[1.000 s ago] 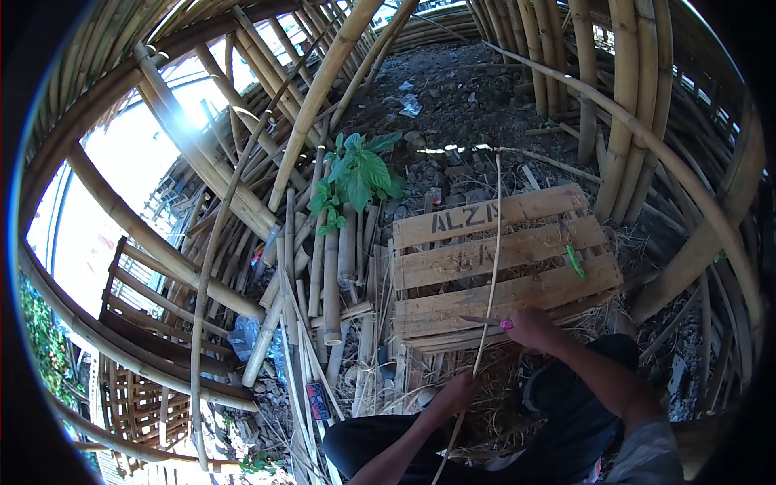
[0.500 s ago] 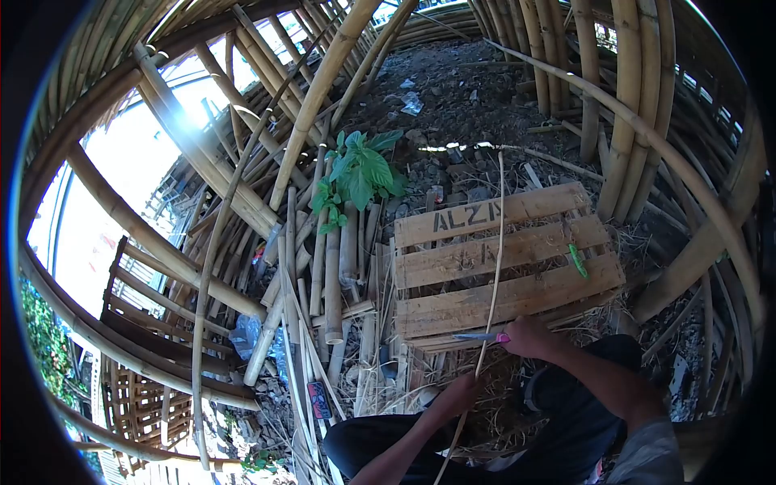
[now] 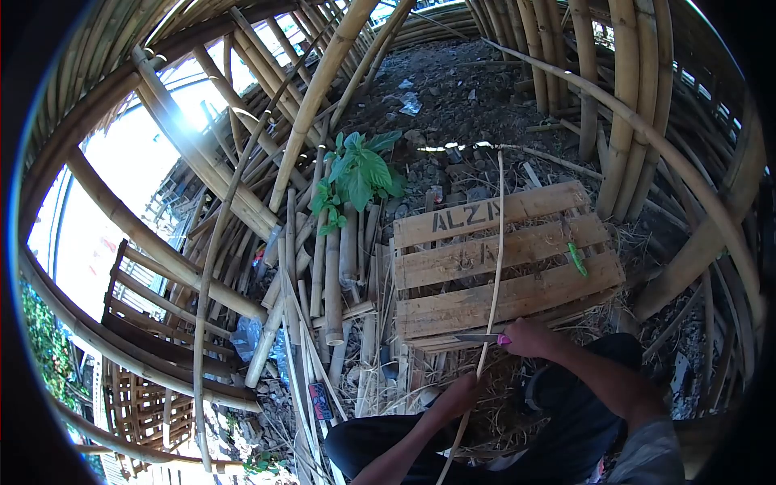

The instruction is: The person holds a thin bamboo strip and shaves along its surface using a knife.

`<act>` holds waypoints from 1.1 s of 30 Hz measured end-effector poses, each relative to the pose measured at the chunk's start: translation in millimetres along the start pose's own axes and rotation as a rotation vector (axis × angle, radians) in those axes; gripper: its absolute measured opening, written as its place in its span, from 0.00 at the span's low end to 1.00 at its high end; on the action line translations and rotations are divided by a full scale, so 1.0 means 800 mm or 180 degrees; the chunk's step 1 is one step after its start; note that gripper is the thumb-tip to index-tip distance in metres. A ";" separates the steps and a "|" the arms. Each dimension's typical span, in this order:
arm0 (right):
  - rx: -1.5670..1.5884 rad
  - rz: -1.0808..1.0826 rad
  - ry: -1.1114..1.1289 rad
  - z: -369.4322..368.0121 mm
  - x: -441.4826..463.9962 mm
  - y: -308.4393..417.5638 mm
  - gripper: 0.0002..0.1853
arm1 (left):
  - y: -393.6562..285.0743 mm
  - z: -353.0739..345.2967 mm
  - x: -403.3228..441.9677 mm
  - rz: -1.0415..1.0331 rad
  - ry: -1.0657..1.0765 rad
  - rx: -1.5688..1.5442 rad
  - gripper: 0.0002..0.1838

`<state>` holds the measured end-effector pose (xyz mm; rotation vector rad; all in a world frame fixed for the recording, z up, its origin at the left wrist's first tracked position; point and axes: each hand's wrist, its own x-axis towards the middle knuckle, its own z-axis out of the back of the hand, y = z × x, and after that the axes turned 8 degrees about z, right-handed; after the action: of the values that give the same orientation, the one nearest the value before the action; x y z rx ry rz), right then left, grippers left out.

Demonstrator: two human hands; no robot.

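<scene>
My left hand (image 3: pixel 459 396) is closed around a long, thin bamboo strip (image 3: pixel 495 279), which runs from near my legs up across the slatted wooden crate. In my right hand (image 3: pixel 527 336) is a knife (image 3: pixel 473 336) with a pink handle. Its blade points left and crosses the strip just above my left hand, at the crate's near edge. Whether the blade touches the strip I cannot tell. The wooden crate (image 3: pixel 493 307), stencilled with dark letters, lies in front of me. On its right side rests a bright green, slender object (image 3: pixel 577 259).
Cut bamboo poles (image 3: pixel 333 283) lie piled to the left, beside a leafy green plant (image 3: pixel 360 174). Bamboo posts (image 3: pixel 626 105) stand at the right. A dark red-marked object (image 3: pixel 320 401) lies near my left knee, and plastic litter (image 3: pixel 411 103) dots the soil behind.
The knife blade has turned a little and looks darker now. My right hand has shifted very slightly; the strip and my left hand stay almost in place.
</scene>
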<state>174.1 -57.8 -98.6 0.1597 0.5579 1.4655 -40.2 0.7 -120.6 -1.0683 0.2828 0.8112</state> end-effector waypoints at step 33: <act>0.0354 -0.0138 0.0290 -0.002 -0.003 -0.004 0.18 | 0.001 -0.003 -0.002 -0.0162 -0.0115 0.0049 0.28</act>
<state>176.2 -61.2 -100.7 0.1678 0.7132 1.4055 -41.4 -2.4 -121.0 -1.0417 0.2302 0.7809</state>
